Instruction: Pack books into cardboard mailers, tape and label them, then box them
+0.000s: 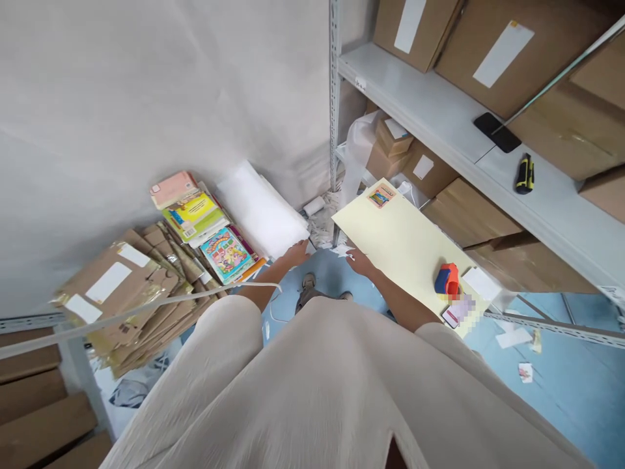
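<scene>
My left hand rests at the near corner of a stack of white sheets that lies against the wall. Its fingers look stretched out along the edge, seen small and from above. By the left corner of a pale yellow table, my right hand has its fingers drawn together on a white scrap, which looks like crumpled paper. More white scraps lie on the floor just beyond it.
Books and flattened cardboard boxes are piled at left. A white strap crosses in front. The table bears a red and blue tape dispenser and a phone. Shelves at right hold cartons and a yellow-black cutter.
</scene>
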`<state>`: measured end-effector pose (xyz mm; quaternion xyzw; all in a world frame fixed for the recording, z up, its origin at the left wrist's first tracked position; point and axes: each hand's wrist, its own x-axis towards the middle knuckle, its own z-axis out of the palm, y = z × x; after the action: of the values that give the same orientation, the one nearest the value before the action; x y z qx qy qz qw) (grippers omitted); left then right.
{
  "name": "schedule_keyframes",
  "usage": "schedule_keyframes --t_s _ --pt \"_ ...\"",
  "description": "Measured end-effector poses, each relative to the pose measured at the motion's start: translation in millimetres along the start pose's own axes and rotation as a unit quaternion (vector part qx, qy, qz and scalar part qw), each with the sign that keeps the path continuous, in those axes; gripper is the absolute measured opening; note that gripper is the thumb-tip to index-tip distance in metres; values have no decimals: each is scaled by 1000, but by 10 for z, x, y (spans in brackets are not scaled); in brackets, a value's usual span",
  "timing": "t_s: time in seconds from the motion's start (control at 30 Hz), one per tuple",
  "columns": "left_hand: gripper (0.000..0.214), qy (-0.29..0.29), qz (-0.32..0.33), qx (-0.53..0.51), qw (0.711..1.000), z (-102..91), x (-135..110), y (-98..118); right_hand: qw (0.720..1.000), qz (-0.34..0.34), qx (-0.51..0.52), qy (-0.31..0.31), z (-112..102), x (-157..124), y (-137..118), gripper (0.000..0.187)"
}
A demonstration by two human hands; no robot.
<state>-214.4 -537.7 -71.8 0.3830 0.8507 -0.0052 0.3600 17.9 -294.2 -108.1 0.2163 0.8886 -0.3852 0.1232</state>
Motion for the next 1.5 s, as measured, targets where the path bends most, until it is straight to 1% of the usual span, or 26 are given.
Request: schedule_keyframes --t_s 0.13,0.33,0.53,0.7,0.8,0.93,1.03,1.17,1.33,1.5 --pt "78 1 -30 -4 1000 -35 -101 -342 1000 3 -13 -13 91 129 -247 41" --pt "68 -6 -18 17 1000 -110 -135 -854 999 29 -16 -27 273 415 -769 41" --pt "68 -16 6 29 999 -292 -64 -1333 997 57 -12 -55 547 777 -1280 43" --pt "64 -18 27 34 999 -411 75 -1610 995 89 20 -46 814 1077 -1521 46" --pt "65 -28 33 29 999 -406 147 -1719 994 95 46 -30 930 1267 -1580 52" --pt "67 -42 49 7 998 -347 200 -1811 996 71 48 2 1022 1513 -1604 57" --pt "67 -48 58 -9 997 -318 217 -1846 996 74 50 -4 1064 1630 -1618 57" --pt "70 -54 62 -23 996 -311 227 -1876 994 95 53 -21 1124 1691 -1639 53" --pt "72 -52 71 -29 996 -290 233 -1907 995 95 22 27 1213 1742 -1608 51" --pt "73 -52 77 -29 995 -262 235 -1919 994 101 19 25 1249 1759 -1548 44"
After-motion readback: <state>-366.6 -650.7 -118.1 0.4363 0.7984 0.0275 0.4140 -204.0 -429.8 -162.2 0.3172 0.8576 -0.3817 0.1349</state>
